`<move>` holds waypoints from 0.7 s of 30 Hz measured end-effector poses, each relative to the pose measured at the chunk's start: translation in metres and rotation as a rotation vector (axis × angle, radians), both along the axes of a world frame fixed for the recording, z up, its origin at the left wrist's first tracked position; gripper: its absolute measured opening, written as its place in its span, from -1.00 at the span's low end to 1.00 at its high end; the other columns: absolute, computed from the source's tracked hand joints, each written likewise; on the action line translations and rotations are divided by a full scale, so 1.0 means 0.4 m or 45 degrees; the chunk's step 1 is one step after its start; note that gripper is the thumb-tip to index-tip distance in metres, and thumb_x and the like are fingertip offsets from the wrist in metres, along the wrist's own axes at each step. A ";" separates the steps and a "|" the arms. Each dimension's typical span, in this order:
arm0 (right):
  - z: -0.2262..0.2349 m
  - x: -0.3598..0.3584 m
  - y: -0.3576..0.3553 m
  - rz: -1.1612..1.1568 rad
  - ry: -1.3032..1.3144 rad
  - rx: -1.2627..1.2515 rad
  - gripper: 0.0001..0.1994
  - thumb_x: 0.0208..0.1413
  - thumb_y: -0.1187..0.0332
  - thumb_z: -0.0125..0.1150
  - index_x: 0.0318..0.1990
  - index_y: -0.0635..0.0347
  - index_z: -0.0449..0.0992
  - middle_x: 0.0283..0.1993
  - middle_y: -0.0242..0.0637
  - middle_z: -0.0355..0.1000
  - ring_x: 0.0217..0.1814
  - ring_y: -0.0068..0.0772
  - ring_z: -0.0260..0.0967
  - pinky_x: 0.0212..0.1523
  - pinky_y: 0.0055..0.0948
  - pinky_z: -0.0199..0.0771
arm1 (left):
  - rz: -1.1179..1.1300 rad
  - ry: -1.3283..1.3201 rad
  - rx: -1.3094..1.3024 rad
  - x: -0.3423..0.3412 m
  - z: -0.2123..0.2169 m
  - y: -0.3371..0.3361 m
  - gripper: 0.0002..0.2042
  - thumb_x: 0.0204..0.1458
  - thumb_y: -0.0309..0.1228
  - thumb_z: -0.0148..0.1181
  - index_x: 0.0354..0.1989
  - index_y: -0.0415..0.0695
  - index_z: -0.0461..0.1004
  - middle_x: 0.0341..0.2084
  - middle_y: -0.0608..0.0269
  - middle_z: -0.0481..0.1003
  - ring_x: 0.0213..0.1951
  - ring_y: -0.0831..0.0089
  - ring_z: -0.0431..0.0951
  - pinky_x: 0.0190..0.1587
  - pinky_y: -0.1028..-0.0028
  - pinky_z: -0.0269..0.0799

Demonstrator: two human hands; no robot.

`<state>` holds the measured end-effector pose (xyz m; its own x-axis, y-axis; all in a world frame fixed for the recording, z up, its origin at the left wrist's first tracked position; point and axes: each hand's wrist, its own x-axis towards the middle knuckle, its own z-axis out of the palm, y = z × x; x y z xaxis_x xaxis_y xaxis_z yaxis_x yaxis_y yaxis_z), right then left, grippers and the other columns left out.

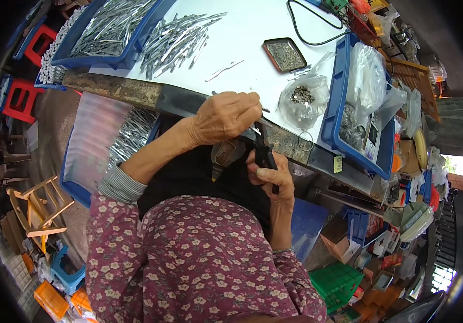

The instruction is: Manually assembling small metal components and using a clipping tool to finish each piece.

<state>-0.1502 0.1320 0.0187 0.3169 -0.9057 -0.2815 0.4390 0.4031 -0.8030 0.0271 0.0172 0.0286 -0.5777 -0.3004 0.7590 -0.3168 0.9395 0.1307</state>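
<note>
My left hand [228,117] is closed in a pinch at the table's front edge. A thin metal strip seems to run through its fingers, with only short ends showing. Just to its right, my right hand [275,175] is wrapped round black-handled pliers [264,155], whose jaws point up toward the left fingertips. Small bright metal shows by the jaws; whether they grip it I cannot tell. Beyond my hands lies a loose pile of thin metal strips [175,46], with one single strip [224,70] apart from it on the white table top [242,40].
A blue bin [129,56] of strips stands at far left. Right of my hands are a plastic bag of small metal parts [302,102], a shallow dark tray [285,55] and a blue crate [331,126] of bags. Another strip-filled bin [78,185] sits below the table's left edge.
</note>
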 end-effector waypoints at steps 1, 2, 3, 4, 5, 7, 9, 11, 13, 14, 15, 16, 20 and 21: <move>-0.004 -0.005 0.003 0.018 -0.018 0.038 -0.69 -0.21 0.38 0.22 -0.29 0.37 0.37 -0.56 -0.46 0.19 -0.62 -0.70 0.05 -0.62 -0.67 -0.02 | 0.002 -0.002 -0.001 0.002 -0.001 -0.002 -0.71 -0.30 -0.64 0.07 -0.29 -0.31 0.29 -0.35 0.02 0.42 -0.41 0.17 0.49 -0.41 0.40 0.42; -0.008 -0.007 0.003 0.037 -0.036 0.075 -0.69 -0.20 0.38 0.22 -0.28 0.37 0.37 -0.56 -0.46 0.19 -0.62 -0.70 0.05 -0.62 -0.67 -0.03 | 0.000 -0.040 -0.005 0.004 -0.001 -0.003 -0.73 -0.27 -0.62 0.06 -0.30 -0.29 0.30 -0.34 0.03 0.43 -0.40 0.19 0.50 -0.41 0.41 0.41; -0.012 -0.006 0.003 0.038 -0.038 0.074 -0.69 -0.20 0.38 0.22 -0.28 0.37 0.37 -0.56 -0.46 0.19 -0.62 -0.70 0.05 -0.62 -0.67 -0.03 | -0.001 -0.079 -0.009 0.005 -0.002 -0.004 -0.75 -0.25 -0.61 0.05 -0.30 -0.28 0.31 -0.33 0.04 0.43 -0.40 0.20 0.50 -0.41 0.42 0.41; -0.013 -0.003 0.002 0.023 -0.006 0.055 -0.69 -0.18 0.36 0.21 -0.27 0.37 0.37 -0.56 -0.46 0.19 -0.62 -0.69 0.05 -0.62 -0.67 -0.01 | 0.000 -0.079 -0.010 0.004 -0.005 -0.006 -0.75 -0.25 -0.61 0.05 -0.30 -0.28 0.31 -0.33 0.04 0.43 -0.40 0.20 0.50 -0.41 0.42 0.41; -0.012 0.001 0.002 0.007 0.026 0.036 -0.68 -0.15 0.35 0.21 -0.26 0.37 0.36 -0.56 -0.46 0.19 -0.61 -0.68 0.06 -0.61 -0.66 0.00 | 0.063 -0.029 0.087 0.000 -0.014 -0.008 -0.78 -0.24 -0.59 0.05 -0.33 -0.27 0.31 -0.35 0.07 0.43 -0.41 0.22 0.49 -0.42 0.43 0.39; -0.014 0.023 -0.005 -0.037 0.000 0.054 -0.69 -0.13 0.34 0.20 -0.25 0.36 0.36 -0.55 -0.45 0.20 -0.59 -0.67 0.08 -0.59 -0.65 0.03 | 0.163 0.021 0.273 -0.004 -0.021 -0.015 -0.84 -0.18 -0.56 0.04 -0.35 -0.20 0.32 -0.48 0.12 0.42 -0.48 0.22 0.47 -0.45 0.42 0.36; -0.019 0.024 -0.008 -0.060 0.101 0.051 -0.53 -0.13 0.18 0.19 -0.18 0.42 0.31 -0.48 -0.38 0.25 -0.53 -0.61 0.10 -0.54 -0.60 0.07 | 0.289 0.058 0.367 -0.008 -0.011 -0.031 -0.86 -0.13 -0.56 0.02 -0.35 -0.19 0.32 -0.53 0.12 0.41 -0.50 0.22 0.46 -0.46 0.41 0.36; -0.024 0.023 -0.004 -0.059 0.134 0.022 -0.53 -0.12 0.18 0.19 -0.18 0.42 0.31 -0.49 -0.37 0.24 -0.54 -0.60 0.10 -0.55 -0.60 0.08 | 0.581 0.072 0.651 -0.003 0.011 -0.053 -0.94 0.01 -0.50 -0.04 -0.34 -0.15 0.29 -0.63 0.12 0.41 -0.55 0.23 0.46 -0.48 0.40 0.34; -0.025 0.023 0.001 -0.064 0.169 -0.008 -0.54 -0.12 0.19 0.19 -0.18 0.42 0.32 -0.50 -0.37 0.24 -0.55 -0.59 0.10 -0.55 -0.59 0.09 | 0.533 0.270 1.147 0.014 -0.007 -0.124 -0.92 0.03 -0.45 -0.06 -0.36 -0.18 0.26 -0.63 0.11 0.43 -0.58 0.26 0.47 -0.48 0.39 0.33; -0.025 0.027 0.000 -0.036 0.189 -0.022 -0.54 -0.12 0.19 0.19 -0.18 0.43 0.32 -0.51 -0.37 0.23 -0.56 -0.58 0.10 -0.55 -0.58 0.10 | 0.651 0.154 0.910 0.028 -0.024 -0.154 -0.88 0.03 -0.41 -0.07 -0.34 -0.20 0.24 -0.66 0.11 0.42 -0.59 0.25 0.47 -0.47 0.38 0.34; -0.026 0.030 -0.001 -0.008 0.208 -0.037 -0.55 -0.11 0.19 0.18 -0.18 0.43 0.32 -0.52 -0.37 0.23 -0.56 -0.57 0.10 -0.55 -0.58 0.11 | 0.647 0.133 0.930 0.041 -0.037 -0.182 -0.88 0.02 -0.42 -0.08 -0.34 -0.20 0.23 -0.67 0.12 0.41 -0.59 0.24 0.47 -0.47 0.38 0.34; -0.028 0.031 0.002 -0.005 0.211 -0.033 -0.56 -0.10 0.20 0.18 -0.19 0.43 0.32 -0.53 -0.37 0.22 -0.57 -0.58 0.10 -0.56 -0.58 0.11 | 0.637 0.111 0.953 0.044 -0.034 -0.197 -0.88 0.02 -0.42 -0.08 -0.33 -0.20 0.23 -0.69 0.12 0.41 -0.60 0.22 0.46 -0.47 0.37 0.34; -0.036 0.031 0.004 0.039 0.147 -0.021 -0.63 -0.08 0.22 0.21 -0.24 0.35 0.34 -0.51 -0.43 0.20 -0.55 -0.62 0.10 -0.55 -0.58 0.09 | 0.470 -0.031 0.972 0.028 -0.038 -0.248 -0.80 -0.02 -0.44 0.00 -0.30 -0.31 0.23 -0.53 -0.17 0.44 -0.45 0.00 0.49 -0.42 0.18 0.36; -0.038 0.034 0.003 0.044 0.148 -0.023 -0.63 -0.08 0.22 0.21 -0.24 0.35 0.34 -0.51 -0.43 0.20 -0.55 -0.62 0.10 -0.55 -0.58 0.09 | 0.521 -0.146 1.055 0.022 -0.045 -0.257 -0.79 -0.04 -0.39 0.03 -0.30 -0.25 0.22 -0.57 -0.07 0.41 -0.50 0.09 0.45 -0.42 0.22 0.32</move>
<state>-0.1366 0.1334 0.0036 0.3142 -0.9002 -0.3016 0.3286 0.4012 -0.8550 0.0361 -0.0855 0.0107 -0.3655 -0.9176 0.1564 -0.6550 0.3729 0.6572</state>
